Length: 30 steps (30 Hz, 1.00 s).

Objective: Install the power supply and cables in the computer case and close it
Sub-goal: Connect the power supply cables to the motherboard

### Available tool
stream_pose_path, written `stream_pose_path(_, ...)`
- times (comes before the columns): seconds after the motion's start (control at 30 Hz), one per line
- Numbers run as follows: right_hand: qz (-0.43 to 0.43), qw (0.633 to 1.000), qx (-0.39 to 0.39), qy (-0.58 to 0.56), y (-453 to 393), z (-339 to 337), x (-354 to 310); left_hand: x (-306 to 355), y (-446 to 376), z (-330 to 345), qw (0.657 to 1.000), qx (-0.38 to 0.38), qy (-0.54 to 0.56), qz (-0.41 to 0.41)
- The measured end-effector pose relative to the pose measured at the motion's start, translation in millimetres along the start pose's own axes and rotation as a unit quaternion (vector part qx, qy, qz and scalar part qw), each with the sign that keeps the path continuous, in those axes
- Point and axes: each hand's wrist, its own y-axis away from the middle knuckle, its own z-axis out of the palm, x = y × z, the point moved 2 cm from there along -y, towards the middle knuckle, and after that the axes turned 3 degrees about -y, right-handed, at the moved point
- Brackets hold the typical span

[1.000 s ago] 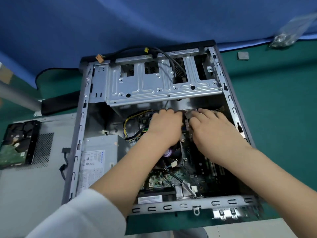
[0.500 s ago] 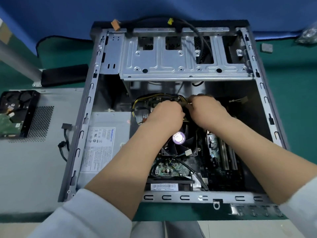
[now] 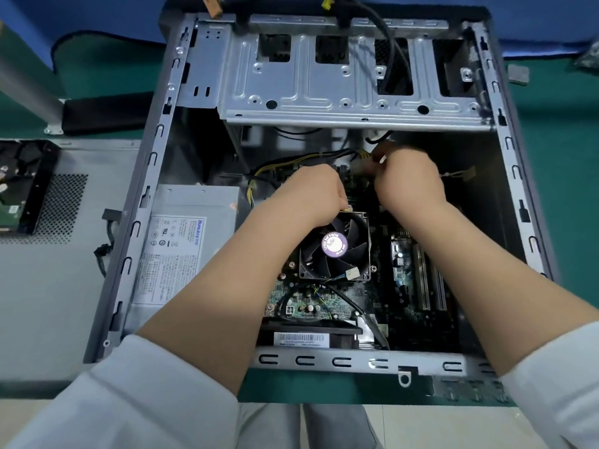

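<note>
My white sleeves enter at the near edge, and both bare forearms reach into the open computer case, which lies on its side on the green tabletop.

Nearest inside the case, behind the slotted near rail, a barcode-labelled component sits at the near edge of the motherboard. Beyond it, the black CPU fan with a purple centre sticker sits between my forearms.

The power supply lies inside the case, against its left wall, label side up. Its yellow and black cables arc from behind it toward the middle of the case.

My left hand lies just beyond the fan, fingers curled downward onto the board; what they grasp, if anything, is hidden, so I cannot tell. My right hand sits beside it, slightly farther in, fingers clenched on a pale connector at the end of the yellow cables. The two hands are near each other but apart.

Farther in, the metal drive cage spans the case width, with a black cable draped over it.

Outside the case to the left, the removed side panel lies flat, and a hard drive rests on its far part. A blue cloth hangs behind the tabletop.
</note>
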Motion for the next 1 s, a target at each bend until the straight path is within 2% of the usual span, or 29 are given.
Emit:
stream_pose_path(0.33, 0.073, 0.997, 0.004, 0.005, -9.4, 6.4, 5.0, -3.7, -7.1, 4.8, 0.999, 0.031, -0.015, -0.012)
stream_pose_path(0.6, 0.058, 0.997, 0.035, 0.034, -5.1, 11.2, 3.1, -11.9, -10.1, 0.8, 0.989, 0.106, -0.099, -0.031)
stream_pose_path(0.7, 0.053, 0.997, 0.036, 0.043, -4.9, 10.4, 2.7, -11.0, -12.9, -0.8, 0.988, 0.112, -0.108, -0.020)
stream_pose_path(0.9, 0.054, 0.997, 0.050, 0.020, -4.1, 8.8, 2.1, 6.9, -30.1, -4.8, 0.991, 0.107, -0.052, -0.053)
stream_pose_path(1.0, 0.064, 0.997, 0.052, 0.004, -7.0, 8.3, 3.4, 10.6, -38.1, -2.2, 0.988, 0.128, -0.008, -0.091)
